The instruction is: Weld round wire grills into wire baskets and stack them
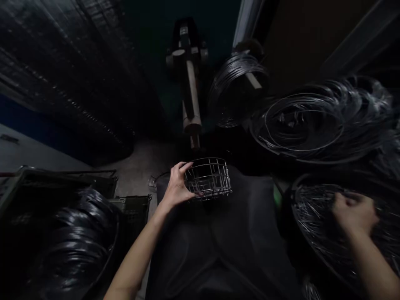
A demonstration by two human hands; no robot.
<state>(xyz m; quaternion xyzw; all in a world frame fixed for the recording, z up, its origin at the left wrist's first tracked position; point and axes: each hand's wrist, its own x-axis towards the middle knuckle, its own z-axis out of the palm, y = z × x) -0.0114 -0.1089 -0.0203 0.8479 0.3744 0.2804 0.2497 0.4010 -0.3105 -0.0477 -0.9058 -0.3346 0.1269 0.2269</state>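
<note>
My left hand (177, 186) grips the left side of a small round wire basket (210, 180), thumb low and fingers at the upper rim. The basket is held above my dark apron (225, 225), below the tip of a machine arm (191, 104). Off to the right, my right hand (356, 212) is over a round tub (295, 200) filled with short cut wires (312, 208). Its fingers are curled together and slightly blurred; whatever may be between them is too small to make out.
Wire rings (306, 125) lie piled on a round tray at the right. A bundle of wire hoops (234, 87) hangs beside the machine. On the left, dark crates (18, 183) stand near a stack of shiny wire rings (78, 237). Grey floor (137, 166) shows between.
</note>
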